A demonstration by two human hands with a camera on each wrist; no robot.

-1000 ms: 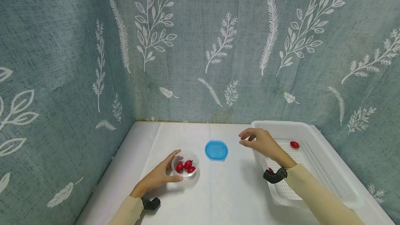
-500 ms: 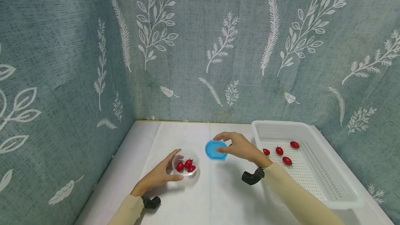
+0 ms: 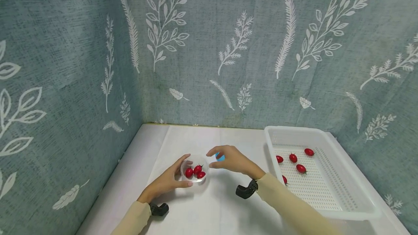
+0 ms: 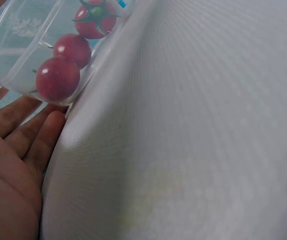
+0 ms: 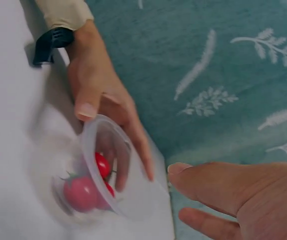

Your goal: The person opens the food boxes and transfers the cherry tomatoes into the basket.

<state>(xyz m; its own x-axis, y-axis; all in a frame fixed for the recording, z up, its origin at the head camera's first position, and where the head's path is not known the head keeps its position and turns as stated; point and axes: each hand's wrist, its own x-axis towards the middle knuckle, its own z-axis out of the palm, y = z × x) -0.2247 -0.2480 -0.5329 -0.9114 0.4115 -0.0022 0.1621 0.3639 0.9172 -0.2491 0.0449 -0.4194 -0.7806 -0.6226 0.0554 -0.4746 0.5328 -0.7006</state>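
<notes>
In the head view, the left hand (image 3: 164, 181) curves round the near-left side of the clear cup (image 3: 197, 160), which stands on the table (image 3: 202, 213) with three tomatoes (image 3: 197, 169) inside. The right hand (image 3: 233, 161), thumb and forefinger parted around nothing, hovers just beside the cup, partly hiding the blue lid (image 3: 220, 158).

In the left wrist view, the left fingers extend beneath the cup's wall.

In the right wrist view, the left thumb lies at the rim; the right thumb points toward the cup.
</notes>
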